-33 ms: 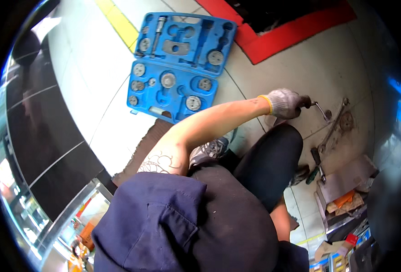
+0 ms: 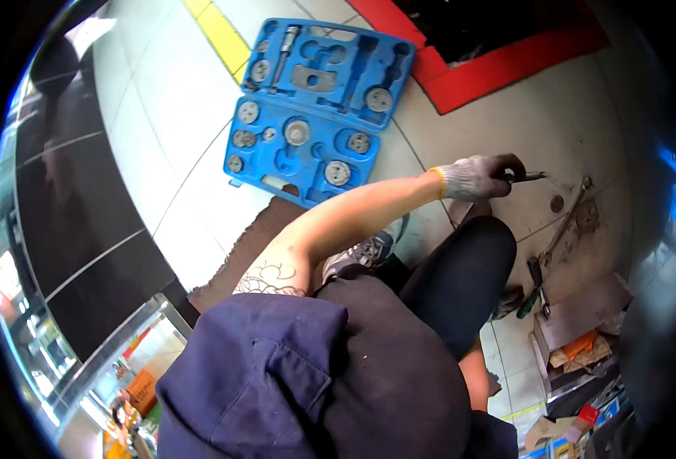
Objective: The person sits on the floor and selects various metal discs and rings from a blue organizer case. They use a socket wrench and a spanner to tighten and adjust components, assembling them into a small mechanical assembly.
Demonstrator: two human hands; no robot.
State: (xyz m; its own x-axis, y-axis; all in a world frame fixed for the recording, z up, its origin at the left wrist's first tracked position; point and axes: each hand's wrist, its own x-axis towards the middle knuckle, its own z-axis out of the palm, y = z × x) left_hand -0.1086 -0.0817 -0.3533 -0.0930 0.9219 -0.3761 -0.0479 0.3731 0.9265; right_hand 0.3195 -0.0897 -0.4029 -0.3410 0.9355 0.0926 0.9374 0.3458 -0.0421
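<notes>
My left hand (image 2: 476, 177), in a light knit glove with dark soiled fingers, reaches across to the right above the tiled floor. Its fingers are closed around a slim metal tool (image 2: 533, 177), whose pale shaft sticks out to the right; its exact kind does not show. Just below the shaft, a small dark disc (image 2: 557, 203) lies on the floor. Beside it is a long wrench (image 2: 566, 222), next to a brownish round patch or part (image 2: 587, 216). My right forearm (image 2: 473, 375) passes behind my bent leg. A dark gloved shape (image 2: 509, 301) by the knee appears to be my right hand, fingers indistinct.
An open blue tool case (image 2: 326, 115) with round metal adapters lies ahead to the left. Dark- and green-handled tools (image 2: 533, 287) lie near a cardboard box (image 2: 583, 306) at right. A red border (image 2: 498, 80) frames a dark area ahead. Brown matting (image 2: 238, 260) lies beneath me.
The tool in my left hand has turned from slanting down-right to nearly level, its tip now away from the small disc. The whole view has shifted slightly.
</notes>
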